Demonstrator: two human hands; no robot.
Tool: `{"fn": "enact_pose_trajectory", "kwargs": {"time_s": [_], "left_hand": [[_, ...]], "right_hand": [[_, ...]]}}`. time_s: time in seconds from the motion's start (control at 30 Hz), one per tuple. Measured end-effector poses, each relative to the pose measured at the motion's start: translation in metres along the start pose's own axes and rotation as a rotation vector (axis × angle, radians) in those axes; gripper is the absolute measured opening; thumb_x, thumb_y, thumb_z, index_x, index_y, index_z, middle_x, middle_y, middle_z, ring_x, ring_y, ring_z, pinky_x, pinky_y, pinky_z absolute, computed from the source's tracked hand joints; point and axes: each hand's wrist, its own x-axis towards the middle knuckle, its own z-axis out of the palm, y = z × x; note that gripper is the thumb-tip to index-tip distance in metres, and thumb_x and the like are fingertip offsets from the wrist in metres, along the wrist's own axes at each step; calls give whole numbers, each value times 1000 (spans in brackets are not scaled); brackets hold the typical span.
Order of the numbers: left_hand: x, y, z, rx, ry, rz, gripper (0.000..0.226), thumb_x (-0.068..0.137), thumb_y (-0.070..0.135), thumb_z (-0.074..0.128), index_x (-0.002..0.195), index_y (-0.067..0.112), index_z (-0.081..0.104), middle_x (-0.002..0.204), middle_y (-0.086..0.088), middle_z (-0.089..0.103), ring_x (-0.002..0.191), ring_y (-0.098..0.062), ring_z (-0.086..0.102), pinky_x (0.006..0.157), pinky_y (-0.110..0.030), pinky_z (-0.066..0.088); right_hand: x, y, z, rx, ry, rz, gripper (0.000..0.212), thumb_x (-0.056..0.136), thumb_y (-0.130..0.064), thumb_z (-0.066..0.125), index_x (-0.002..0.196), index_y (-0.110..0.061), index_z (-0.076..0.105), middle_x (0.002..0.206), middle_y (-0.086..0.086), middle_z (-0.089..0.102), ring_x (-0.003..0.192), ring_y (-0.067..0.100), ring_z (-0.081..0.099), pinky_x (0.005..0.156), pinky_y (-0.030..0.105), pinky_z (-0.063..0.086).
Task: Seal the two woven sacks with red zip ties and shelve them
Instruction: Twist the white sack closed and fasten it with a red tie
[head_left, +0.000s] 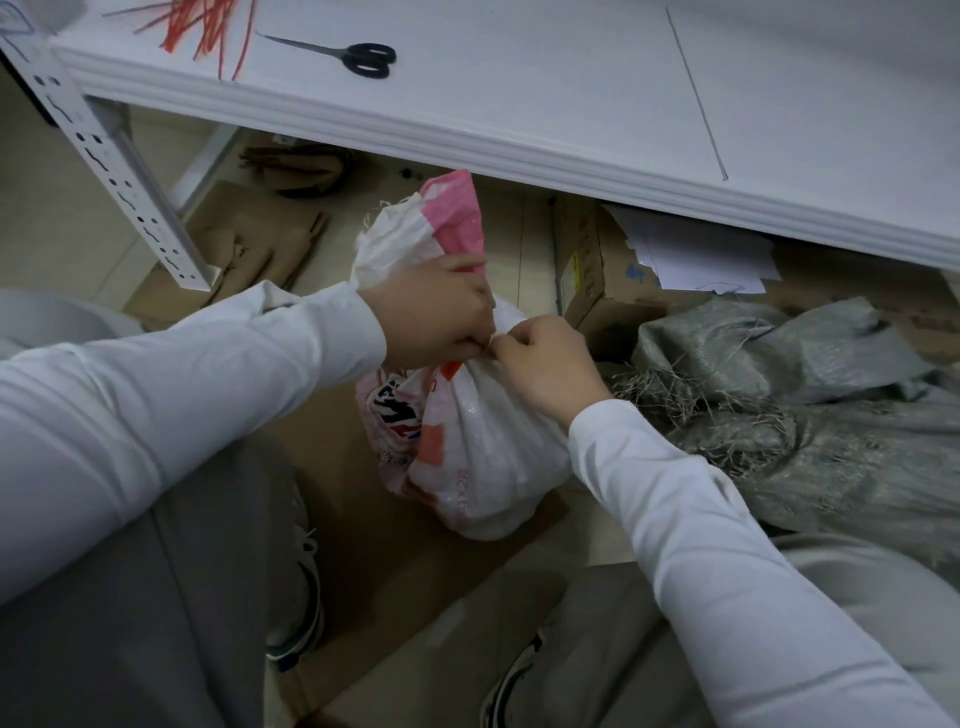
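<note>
A: Nearest first: how do the arms lie?

B: Both white sleeves reach forward over grey-trousered knees, with a shoe under each knee on the flattened cardboard that covers the floor. The wrists meet at the neck of the white sack.

A: And each grip?

B: The left hand comes from the left, knuckles up, fingers curled round the gathered neck just below the pink-and-white flap of fabric that stands above it. The right hand sits touching it on the right side, fingertips curled in and pinching at the same bunched neck. I cannot tell whether a tie is between them; the fingers hide that spot.

A: Where does the sack stand?

B: Upright on the cardboard between the knees, its top close under the shelf's front edge.

A: Room around it?

B: To the right, near it, the grey sack lies slumped with frayed threads. Beyond, a cardboard box with loose papers sits beneath the shelf. To the left stands a perforated white post, with bare floor beside it.

A: On the shelf?

B: Black scissors lie near the left end, and the red zip ties are strewn at the far left corner.
</note>
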Motion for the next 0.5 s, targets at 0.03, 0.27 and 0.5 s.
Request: {"fn": "enact_pose_trajectory", "kwargs": {"time_s": [0.03, 0.27, 0.5], "left_hand": [[0, -1, 2, -28, 37, -16, 31, 95, 38, 44, 99, 26, 72, 112, 8, 68, 116, -15, 54, 115, -33, 11], [1, 5, -1, -317, 230, -164, 43, 91, 49, 40, 81, 20, 70, 77, 6, 65, 78, -14, 57, 84, -37, 48], [2, 15, -22, -473, 378, -173, 26, 91, 31, 52, 88, 15, 72, 76, 1, 69, 71, -16, 61, 71, -39, 51]], "right_hand": [[1, 0, -5, 35, 28, 12, 38, 91, -19, 51, 59, -1, 58, 61, 16, 58, 60, 25, 52, 61, 35, 42], [1, 3, -38, 379, 225, 40, 23, 90, -21, 55, 77, -8, 69, 64, 4, 70, 49, 13, 57, 59, 30, 45], [1, -4, -33, 301, 343, -108, 23, 81, -22, 57, 65, -9, 68, 59, 3, 65, 60, 23, 61, 74, 46, 55]]}}
